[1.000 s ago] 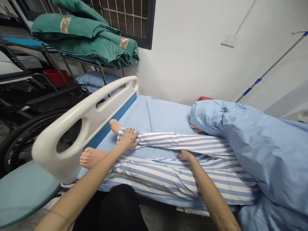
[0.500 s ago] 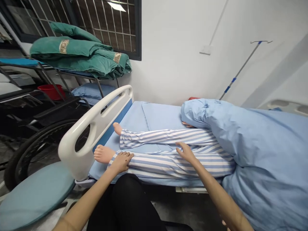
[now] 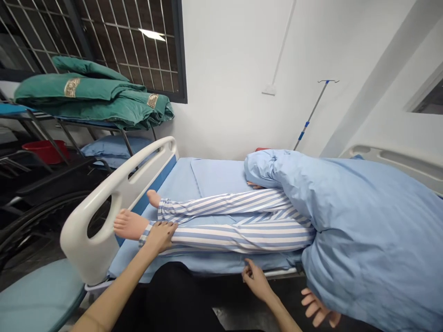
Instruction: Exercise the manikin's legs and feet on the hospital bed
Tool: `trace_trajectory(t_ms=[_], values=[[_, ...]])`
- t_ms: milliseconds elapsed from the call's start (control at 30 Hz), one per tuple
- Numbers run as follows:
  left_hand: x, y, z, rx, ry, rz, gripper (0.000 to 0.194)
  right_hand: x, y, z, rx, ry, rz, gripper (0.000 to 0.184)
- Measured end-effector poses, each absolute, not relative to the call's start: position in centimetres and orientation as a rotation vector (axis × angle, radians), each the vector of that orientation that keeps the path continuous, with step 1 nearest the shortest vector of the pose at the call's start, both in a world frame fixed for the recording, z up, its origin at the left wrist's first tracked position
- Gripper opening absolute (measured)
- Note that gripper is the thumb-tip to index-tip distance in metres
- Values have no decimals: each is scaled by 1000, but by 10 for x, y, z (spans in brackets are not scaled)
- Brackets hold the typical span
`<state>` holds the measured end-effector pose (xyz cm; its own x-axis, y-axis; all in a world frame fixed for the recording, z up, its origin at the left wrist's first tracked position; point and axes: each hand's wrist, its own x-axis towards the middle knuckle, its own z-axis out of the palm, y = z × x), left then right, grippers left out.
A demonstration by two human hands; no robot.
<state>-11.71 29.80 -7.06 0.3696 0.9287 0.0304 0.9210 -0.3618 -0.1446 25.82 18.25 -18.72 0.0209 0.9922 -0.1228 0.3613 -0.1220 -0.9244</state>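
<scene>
A manikin in blue-and-white striped trousers (image 3: 238, 236) lies on the blue-sheeted bed (image 3: 221, 175), its bare feet toward the left. My left hand (image 3: 162, 236) lies across the near lower leg just above the foot (image 3: 130, 224), fingers stretched over the cloth. Beside the near mattress edge, below the trousers, hovers my right hand (image 3: 256, 279), fingers loosely curled and apart, nothing visible in them. A bunched blue quilt (image 3: 360, 216) hides the manikin's upper body. One manikin hand (image 3: 319, 308) sticks out beneath the quilt at the lower right; part of another shows at its far edge.
A white footboard (image 3: 86, 244) borders the bed on the left. Beyond it stand a wheelchair (image 3: 51, 184), a round teal seat (image 3: 38, 295) and a rack with green bedding (image 3: 93, 90). An IV pole (image 3: 313, 110) rises behind the bed near the white wall.
My right hand has left the space over the trouser legs and dropped toward me, past the near bed edge. My left hand stays on the lower leg. The view has turned to the right.
</scene>
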Motion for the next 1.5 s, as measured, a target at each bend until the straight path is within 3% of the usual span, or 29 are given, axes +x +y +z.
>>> trace_trajectory(t_ms=[167,400,667,867,1033,1300,1500], values=[[-115,304,-36,-2447,-1630,15,50,248,220,-187,-1438,-967,1294,19],[-113,299,-40,-2405,-1707,-88,52,243,216,-158,-1012,-583,1393,27],[-86,305,-72,-2443,-1951,-352,59,262,217,-90,-699,-589,1393,35],[-46,311,-79,-2451,-2101,-551,61,270,226,-55,-619,-573,1368,28],[-4,305,-86,-2512,-2175,-745,51,280,228,-31,-589,-533,1333,24],[30,297,-111,-2493,-2279,-831,40,288,227,-25,-647,-562,1329,24],[13,297,-100,-2554,-2181,-779,43,290,226,-23,-651,-567,1371,23]])
